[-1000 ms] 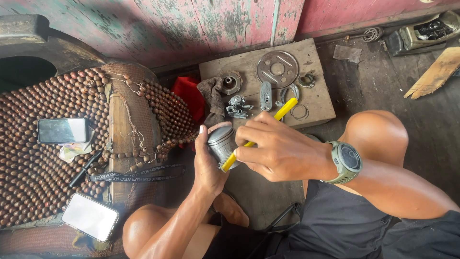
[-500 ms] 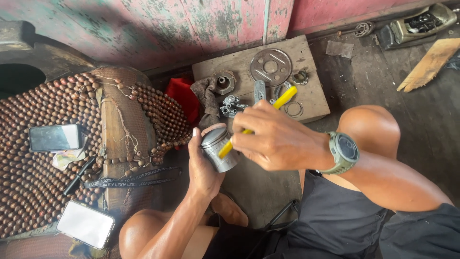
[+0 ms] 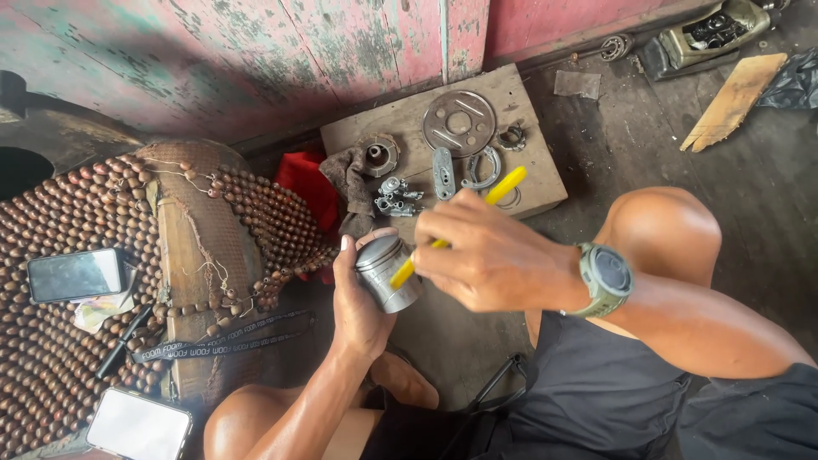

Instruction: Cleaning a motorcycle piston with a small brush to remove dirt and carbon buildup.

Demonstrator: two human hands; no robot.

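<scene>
My left hand (image 3: pixel 359 304) grips a grey metal piston (image 3: pixel 386 273), held upright over my lap. My right hand (image 3: pixel 490 254), with a green watch (image 3: pixel 603 279) on its wrist, holds a yellow-handled tool (image 3: pixel 452 230) slantwise. The tool's lower end rests against the piston's side and its upper end sticks out past my fingers toward the wooden board (image 3: pixel 545 183).
The wooden board carries a round metal plate (image 3: pixel 459 123), a bearing-like part (image 3: pixel 377 155), small metal pieces (image 3: pixel 397 197) and a dirty rag (image 3: pixel 351 186). A red cloth (image 3: pixel 304 183) lies beside it. A beaded seat cover (image 3: pixel 51 341) at left holds two phones (image 3: pixel 75 274).
The view has shifted slightly. My right hand and the yellow tool have stayed against the piston, with the tool's tip a little lower on its side.
</scene>
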